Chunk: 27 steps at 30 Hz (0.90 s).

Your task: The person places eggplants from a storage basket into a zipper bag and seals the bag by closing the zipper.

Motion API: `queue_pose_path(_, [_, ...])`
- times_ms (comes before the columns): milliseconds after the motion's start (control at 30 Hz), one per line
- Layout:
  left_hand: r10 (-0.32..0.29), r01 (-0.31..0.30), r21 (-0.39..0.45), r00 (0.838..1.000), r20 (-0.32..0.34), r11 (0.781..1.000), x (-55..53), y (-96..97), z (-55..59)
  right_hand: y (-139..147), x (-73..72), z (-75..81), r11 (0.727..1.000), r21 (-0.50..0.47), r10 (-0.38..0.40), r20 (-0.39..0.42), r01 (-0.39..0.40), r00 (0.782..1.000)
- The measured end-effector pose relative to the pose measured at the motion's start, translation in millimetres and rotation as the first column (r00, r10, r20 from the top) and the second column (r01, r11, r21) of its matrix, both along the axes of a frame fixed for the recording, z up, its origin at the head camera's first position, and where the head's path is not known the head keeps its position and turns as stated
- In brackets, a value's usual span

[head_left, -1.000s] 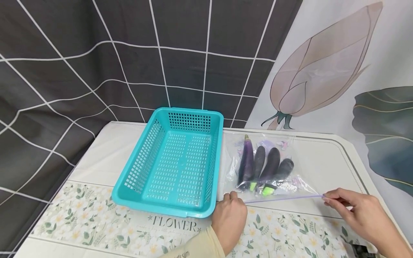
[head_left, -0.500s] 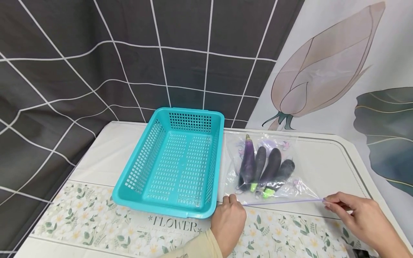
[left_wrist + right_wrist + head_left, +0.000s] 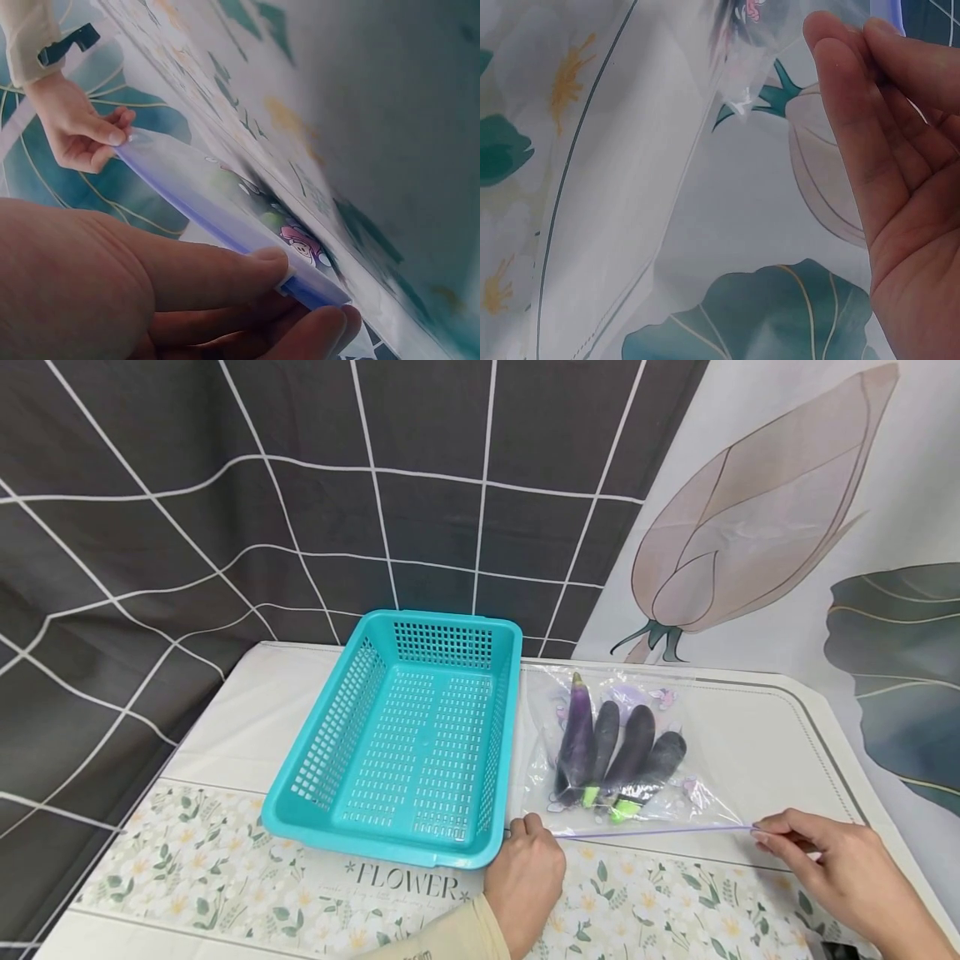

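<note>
A clear zip bag (image 3: 701, 806) with several dark purple eggplants (image 3: 630, 747) inside lies flat on the table, its purple zip strip (image 3: 660, 832) along the near side. My left hand (image 3: 525, 875) pinches the left end of that strip; in the left wrist view the thumb and fingers of the left hand (image 3: 202, 289) close over the strip (image 3: 184, 199) near its end. At the opposite end, my right hand (image 3: 836, 864) holds the corner between thumb and fingertips, and the strip runs straight between both hands. The right wrist view shows the right hand's (image 3: 904, 150) pinched fingertips at the bag's edge.
A turquoise slotted basket (image 3: 375, 850) stands to the left of the bag, close beside my left hand. Under everything lies a flower-printed table cover (image 3: 202, 885). A dark gridded curtain (image 3: 300, 510) and a flower-print sheet (image 3: 757, 527) hang behind the table.
The zip strip has come slightly nearer to me, with the bag pulled a little flatter. My left hand has shifted slightly left and nearer along the strip's end; the right hand keeps its grip.
</note>
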<state>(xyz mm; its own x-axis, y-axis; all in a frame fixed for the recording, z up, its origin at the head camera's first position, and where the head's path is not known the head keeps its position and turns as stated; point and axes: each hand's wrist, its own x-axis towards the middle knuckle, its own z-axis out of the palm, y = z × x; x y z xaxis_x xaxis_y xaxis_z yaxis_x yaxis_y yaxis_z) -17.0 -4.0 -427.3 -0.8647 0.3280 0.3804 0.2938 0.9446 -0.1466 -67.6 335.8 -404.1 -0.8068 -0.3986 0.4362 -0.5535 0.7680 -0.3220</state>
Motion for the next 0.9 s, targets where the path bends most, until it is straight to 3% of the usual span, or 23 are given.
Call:
queue_pose_path(267, [0.003, -0.002, -0.04, 1.0, 0.02, 0.999, 1.2, -4.5, 0.1, -1, 1.0, 1.0, 1.0, 0.004, 0.008, 0.007, -0.008, 1.0])
queue_pose_path(567, [-0.004, 0.004, -0.007, 1.0, 0.013, 1.0, -0.4, -7.6, 1.1, 0, 2.9, -1.6, 0.999, 0.038, -0.004, 0.051, 0.002, 0.999])
queue_pose_path(667, [0.008, -0.008, -0.011, 1.0, 0.022, 1.0, -0.2, -7.3, 2.3, 3, 4.4, -5.5, 0.999, 0.041, 0.017, 0.124, -0.022, 0.992])
queue_pose_path(800, [0.011, -0.012, 0.014, 0.998, 0.065, 1.0, 1.4, -7.2, 2.8, 8, 6.6, -13.4, 0.996, 0.015, 0.078, 0.252, -0.085, 0.964])
queue_pose_path(900, [0.006, -0.01, 0.037, 0.996, 0.085, 0.999, 2.9, -7.9, 3.1, 10, 6.6, -17.4, 0.993, 0.013, 0.112, 0.298, -0.121, 0.948])
